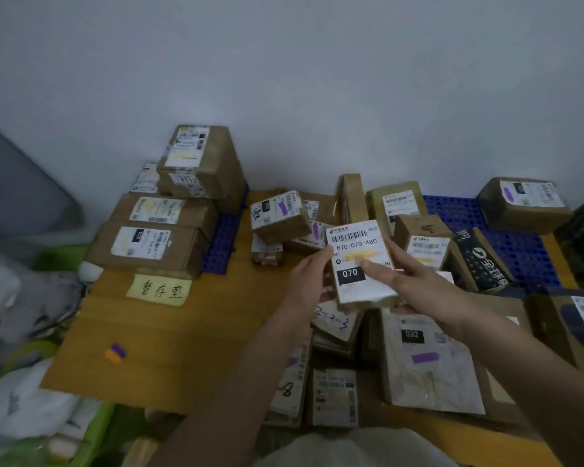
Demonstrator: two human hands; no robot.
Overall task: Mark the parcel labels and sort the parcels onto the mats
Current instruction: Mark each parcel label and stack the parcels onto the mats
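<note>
Both hands grasp one small parcel (361,261) above the middle of the wooden counter (169,335), its "070" label facing up: the left hand (309,281) pinches its left edge, the right hand (405,281) grips its right side with the thumb across the label. Stacked brown parcels (162,217) sit on a blue mat (221,244) at the far left corner, behind a yellow handwritten note (161,289).

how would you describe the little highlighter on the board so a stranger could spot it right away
Start at the wide wooden board on the floor, with its yellow handwritten paper sign near the left stack of parcels. Below that sign, alone on bare wood, lies the highlighter: a short stub, half orange and half purple, unlike the brown boxes around.
</note>
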